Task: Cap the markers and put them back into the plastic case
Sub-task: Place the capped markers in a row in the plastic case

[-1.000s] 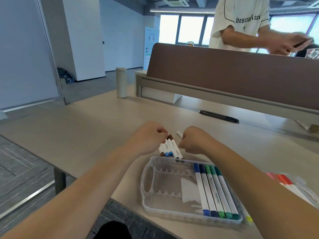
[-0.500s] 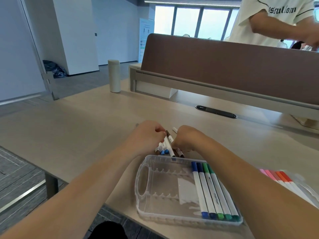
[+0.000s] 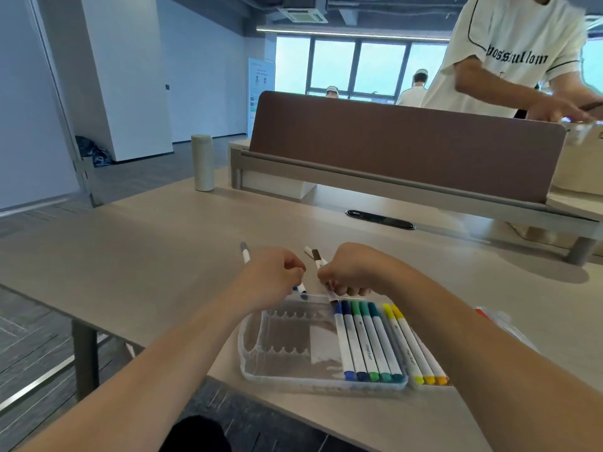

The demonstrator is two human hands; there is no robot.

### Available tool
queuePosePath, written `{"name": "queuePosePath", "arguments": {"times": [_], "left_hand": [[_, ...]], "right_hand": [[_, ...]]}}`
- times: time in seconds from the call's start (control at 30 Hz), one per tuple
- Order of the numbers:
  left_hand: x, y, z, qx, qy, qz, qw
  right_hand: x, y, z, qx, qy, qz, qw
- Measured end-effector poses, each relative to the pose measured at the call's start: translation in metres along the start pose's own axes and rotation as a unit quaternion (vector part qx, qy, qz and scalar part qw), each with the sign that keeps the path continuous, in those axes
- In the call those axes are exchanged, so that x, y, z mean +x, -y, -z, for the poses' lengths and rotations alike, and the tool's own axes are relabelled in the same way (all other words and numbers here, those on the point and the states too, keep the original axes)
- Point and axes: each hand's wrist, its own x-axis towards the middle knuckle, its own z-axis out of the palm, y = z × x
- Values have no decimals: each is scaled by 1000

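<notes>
Fingers: brown-capped white marker gripped in right hand, other markers in left hand.
Axis: aimed at clear plastic case.

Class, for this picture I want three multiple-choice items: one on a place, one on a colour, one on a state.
1. In the case, the markers lie at its: A left; B middle; C right.
2. The leftmost one has caps of: A red; B blue; C yellow.
3. The case is: A lidded; B open; C upside down.
Key: C, the left part is bare; B, both its ends show blue; B, no lid covers it.
</notes>
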Motion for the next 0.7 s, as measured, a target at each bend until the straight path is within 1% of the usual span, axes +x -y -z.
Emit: {"name": "queuePosePath", "arguments": {"times": [0.1,0.23,0.5,0.7], "left_hand": [[-6,-4,-3,1,3,-5,1000],[-6,-11,1,5,-19,-8,1000],[15,1,15,3,-38,6,999],[30,15,18,11,-48,20,999]], "right_hand": [[-16,-4,-1,-18,-14,6,1000],[-17,-3,-5,-26,-42,8,999],[35,11,-17,-27,-88,2,996],[65,15,-29,-59,-60,-16,996]]}}
